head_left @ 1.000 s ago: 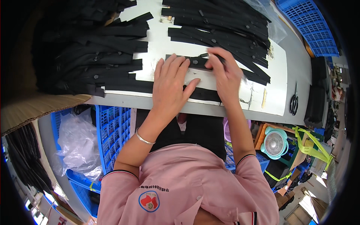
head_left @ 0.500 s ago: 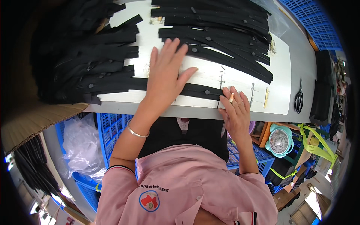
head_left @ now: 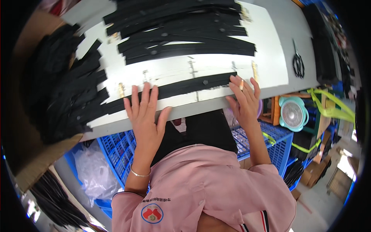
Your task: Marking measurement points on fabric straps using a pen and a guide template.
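Left hand (head_left: 145,112) lies flat, palm down, fingers spread and pointing away from the body, at the near edge of the white work table (head_left: 270,65). Its fingertips press on the left part of a long black strap (head_left: 181,87); the thumb sticks out to the right over the table edge. Nothing is gripped, the hand is open and pressing. The forearm rises straight from the lower frame, with a thin silver bracelet (head_left: 139,174) at the wrist.

Right hand (head_left: 244,98) sits at the near edge further right, fingers loosely extended and slightly curled, tips touching the right end of the same strap. Also released, no grasp. One finger carries a tan bandage. The forearm angles in from the lower right, elbow bent.

The strap lies flat along the near edge of the table, running left to right between both hands, with a small round stud near its middle.

A stack of black straps (head_left: 181,31) lies toward the far edge. A bigger pile of black straps (head_left: 65,92) covers the left end of the table, and black scissors (head_left: 297,62) lie near the right end. Below the table are a blue plastic crate (head_left: 116,150) and a teal fan (head_left: 293,114). The person wears a pink shirt (head_left: 201,189).
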Demonstrator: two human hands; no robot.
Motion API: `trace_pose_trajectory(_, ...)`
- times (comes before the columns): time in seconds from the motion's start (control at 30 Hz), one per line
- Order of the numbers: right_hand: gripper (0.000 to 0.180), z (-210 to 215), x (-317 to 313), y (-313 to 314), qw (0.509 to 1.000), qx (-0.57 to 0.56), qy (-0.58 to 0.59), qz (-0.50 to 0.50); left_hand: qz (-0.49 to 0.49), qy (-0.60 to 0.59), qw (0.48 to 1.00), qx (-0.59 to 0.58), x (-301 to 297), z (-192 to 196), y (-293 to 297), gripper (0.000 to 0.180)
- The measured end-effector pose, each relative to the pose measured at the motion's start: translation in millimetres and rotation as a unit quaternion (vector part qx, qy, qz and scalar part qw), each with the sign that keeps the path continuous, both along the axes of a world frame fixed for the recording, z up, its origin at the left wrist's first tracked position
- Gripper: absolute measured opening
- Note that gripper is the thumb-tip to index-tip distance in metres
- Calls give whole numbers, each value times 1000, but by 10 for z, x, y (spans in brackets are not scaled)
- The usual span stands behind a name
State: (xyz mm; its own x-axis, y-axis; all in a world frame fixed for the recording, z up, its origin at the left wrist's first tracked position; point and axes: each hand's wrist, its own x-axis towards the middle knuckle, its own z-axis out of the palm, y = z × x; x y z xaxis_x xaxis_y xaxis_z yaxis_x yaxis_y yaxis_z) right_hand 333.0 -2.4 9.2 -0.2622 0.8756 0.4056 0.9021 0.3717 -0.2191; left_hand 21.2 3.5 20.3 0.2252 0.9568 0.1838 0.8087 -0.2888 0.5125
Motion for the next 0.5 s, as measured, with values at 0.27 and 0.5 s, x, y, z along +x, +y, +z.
trace_pose_trajectory(0.27,37,-127,348,2,993,62,52,-90,37,53,998,-2,11,5,-47,71)
trace_pose_trajectory(0.5,35,-210,394,-7,989,107,48,-92,66,59,996,-2,-105,-56,-196,72)
